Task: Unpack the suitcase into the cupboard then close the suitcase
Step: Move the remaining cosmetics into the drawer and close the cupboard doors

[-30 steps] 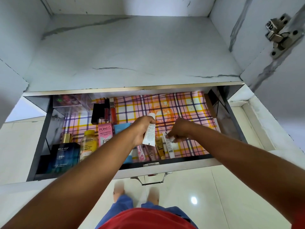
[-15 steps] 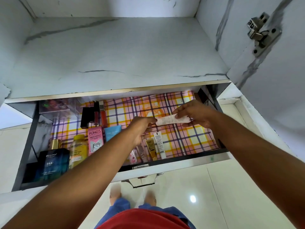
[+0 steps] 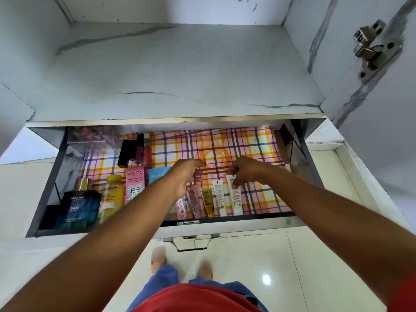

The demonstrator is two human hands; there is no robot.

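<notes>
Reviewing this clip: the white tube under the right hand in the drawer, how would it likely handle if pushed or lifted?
The white tube lies flat on the checked liner, so it probably slides rather than rolls. It looks slim and soft-sided, likely light and a little squashy. The right hand pinches its top end; nudged sideways, it could knock the neighbouring tube.

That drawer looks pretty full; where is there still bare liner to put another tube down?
Free: the checked liner right of the white tube that the right hand pinches, and the back strip behind both hands. Crowded: the left side, around the blue box and yellow bottle.
</notes>
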